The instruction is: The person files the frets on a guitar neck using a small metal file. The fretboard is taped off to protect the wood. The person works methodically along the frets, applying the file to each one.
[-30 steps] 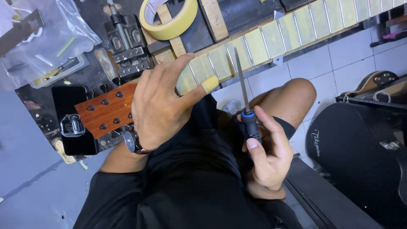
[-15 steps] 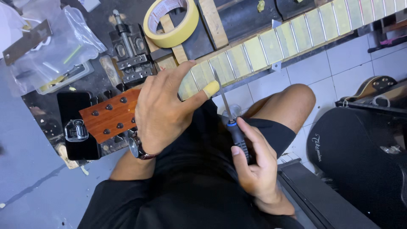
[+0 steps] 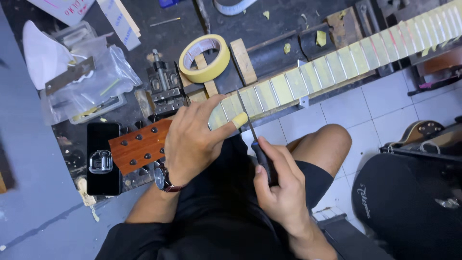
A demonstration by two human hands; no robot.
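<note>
A guitar neck (image 3: 308, 79) with yellow tape between its frets lies across the dark workbench, its brown headstock (image 3: 139, 147) at the left. My left hand (image 3: 195, 139) grips the neck next to the headstock, with tape on the thumb tip. My right hand (image 3: 281, 185) holds a thin file with a dark handle (image 3: 262, 159), its blade tip resting on the first frets beside my left thumb.
A roll of yellow masking tape (image 3: 204, 58) and a wooden block (image 3: 243, 60) lie behind the neck. A black phone with a small clear case (image 3: 102, 159) sits left of the headstock. Plastic bags (image 3: 86, 82) are at the left, a black guitar bag (image 3: 409, 202) at the right.
My right hand lowered the tool toward my lap, then brought its tip up onto the frets near my left thumb. The view shifted slightly.
</note>
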